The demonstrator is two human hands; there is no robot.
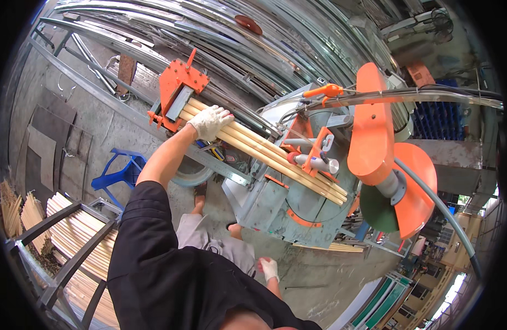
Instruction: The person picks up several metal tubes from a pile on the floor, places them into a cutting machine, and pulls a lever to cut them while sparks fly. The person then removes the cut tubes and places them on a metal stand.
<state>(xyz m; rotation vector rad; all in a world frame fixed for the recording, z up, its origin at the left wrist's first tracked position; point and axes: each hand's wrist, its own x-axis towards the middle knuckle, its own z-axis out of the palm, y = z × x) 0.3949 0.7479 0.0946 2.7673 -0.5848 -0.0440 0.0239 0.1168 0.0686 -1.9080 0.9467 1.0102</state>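
Note:
My left hand (210, 122), in a white work glove, lies over several pale yellow wooden-looking poles (264, 150), with its fingers closed around their upper side. The poles lie side by side across a cutting machine. Their far-left ends meet an orange end stop (179, 88), and their other ends reach over the grey machine table (305, 212). A clamp with a metal cylinder (317, 163) sits over them near the saw. My right hand (269, 268), also gloved, hangs low by my side, away from the machine; its fingers look loosely apart and nothing shows in it.
The orange saw head (371, 124) with a dark round blade (378, 209) stands raised at the right. Long metal profiles (231, 41) are piled behind the machine. A blue stool (118, 173) stands at left, near a rack (58, 278) of more pale poles. Hoses cross the right side.

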